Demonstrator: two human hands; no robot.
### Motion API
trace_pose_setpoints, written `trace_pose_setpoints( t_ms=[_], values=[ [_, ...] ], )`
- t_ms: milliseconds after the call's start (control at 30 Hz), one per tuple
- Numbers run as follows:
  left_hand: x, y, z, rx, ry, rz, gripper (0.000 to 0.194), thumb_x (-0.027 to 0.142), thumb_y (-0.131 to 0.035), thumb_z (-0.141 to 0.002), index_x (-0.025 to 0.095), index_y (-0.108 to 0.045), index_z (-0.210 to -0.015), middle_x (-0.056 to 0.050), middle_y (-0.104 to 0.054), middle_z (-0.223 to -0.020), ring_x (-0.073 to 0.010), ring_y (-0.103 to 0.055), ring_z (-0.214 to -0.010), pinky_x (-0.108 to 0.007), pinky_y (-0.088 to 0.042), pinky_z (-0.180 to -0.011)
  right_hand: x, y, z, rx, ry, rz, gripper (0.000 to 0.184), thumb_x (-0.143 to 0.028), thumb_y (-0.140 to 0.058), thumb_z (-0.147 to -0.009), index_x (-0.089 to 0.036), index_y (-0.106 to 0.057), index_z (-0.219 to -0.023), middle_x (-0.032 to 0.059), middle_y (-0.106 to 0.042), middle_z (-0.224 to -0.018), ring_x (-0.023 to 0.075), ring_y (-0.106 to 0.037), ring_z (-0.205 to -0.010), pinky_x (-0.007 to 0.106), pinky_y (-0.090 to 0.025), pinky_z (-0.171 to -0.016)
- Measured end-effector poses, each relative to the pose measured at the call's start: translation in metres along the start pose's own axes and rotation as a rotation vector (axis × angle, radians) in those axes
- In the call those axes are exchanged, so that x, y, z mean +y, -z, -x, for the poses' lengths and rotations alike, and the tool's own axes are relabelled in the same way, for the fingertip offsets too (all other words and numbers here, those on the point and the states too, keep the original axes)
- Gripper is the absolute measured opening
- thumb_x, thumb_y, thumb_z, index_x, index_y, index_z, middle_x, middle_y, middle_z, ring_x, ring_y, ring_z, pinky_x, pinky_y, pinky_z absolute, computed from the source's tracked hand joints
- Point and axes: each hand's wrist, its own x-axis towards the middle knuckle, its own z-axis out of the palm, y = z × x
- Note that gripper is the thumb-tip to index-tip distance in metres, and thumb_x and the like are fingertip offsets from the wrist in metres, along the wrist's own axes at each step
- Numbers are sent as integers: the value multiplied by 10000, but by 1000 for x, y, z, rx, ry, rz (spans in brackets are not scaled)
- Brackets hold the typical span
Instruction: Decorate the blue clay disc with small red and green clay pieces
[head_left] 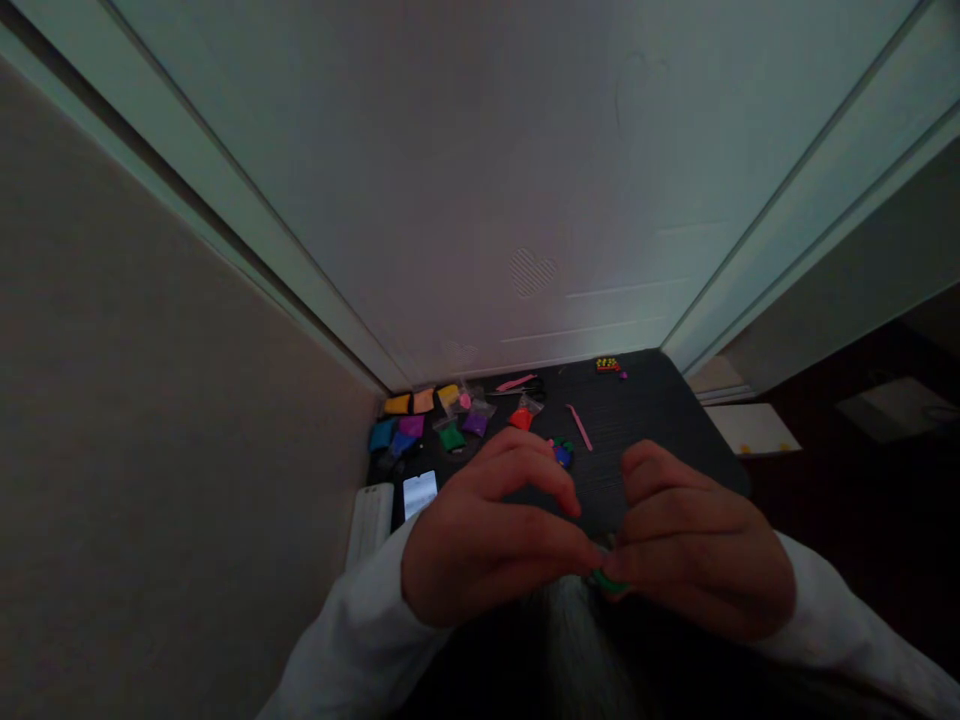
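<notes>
My left hand (502, 530) reaches in with its back upward, the upper fingers bent in a loose arch and the lowest stretched toward my right hand (694, 545), whose fingers are curled in toward its palm. Both wrists come out of white sleeves (367, 630), and the fingertips of both hands meet, pinching a small green piece (611, 582) between them. Beyond my left hand, the phone (420, 494) has a lit screen, but whatever it shows is too small for me to read. The green piece is bright, with a rounded lower edge showing just under my fingertips; they cover the rest, so I cannot tell its full shape. A blue and green clump (562, 454) lies just past my left fingers, a pink tool (580, 427) farther out between my hands, and a red packet (521, 416) beyond my left knuckles.
</notes>
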Motion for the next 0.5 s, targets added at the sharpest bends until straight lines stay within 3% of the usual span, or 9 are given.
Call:
trace_pose_setpoints(
  t_ms=[500],
  values=[
    [-2,3,-2,-53,-11,9,124,198,-541,-741,196,-657,-787,-58,-555,-791,-167,-486,-838,-355,-374,-853,4,0,-2,-71,-28,-119,85,-172,-540,-756,-146,-598,-812,37,-603,-673,118,-532,-652,310,-421,-647]
  ],
)
